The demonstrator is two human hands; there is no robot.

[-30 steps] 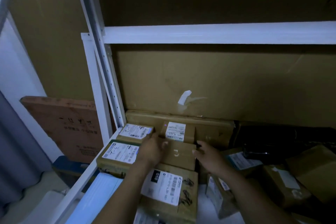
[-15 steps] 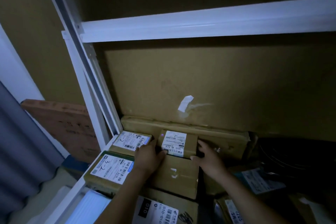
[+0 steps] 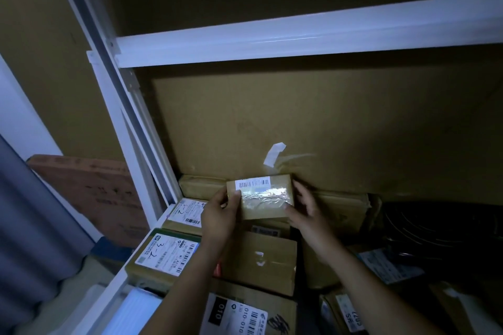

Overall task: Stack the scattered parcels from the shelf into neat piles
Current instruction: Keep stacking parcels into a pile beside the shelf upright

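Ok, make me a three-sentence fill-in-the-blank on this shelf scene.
The parcel held by the left hand and right hand has a barcode along its ____ edge.
Handwriting on the green-edged box reads ____.
The shelf beam is ____.
Missing: top; 3-2; white.

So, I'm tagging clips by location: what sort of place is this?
Probably a parcel storeroom or courier depot: a white metal rack holds labelled cardboard parcels, like the parcel labelled 010, and the left hand and right hand hold a small taped parcel.
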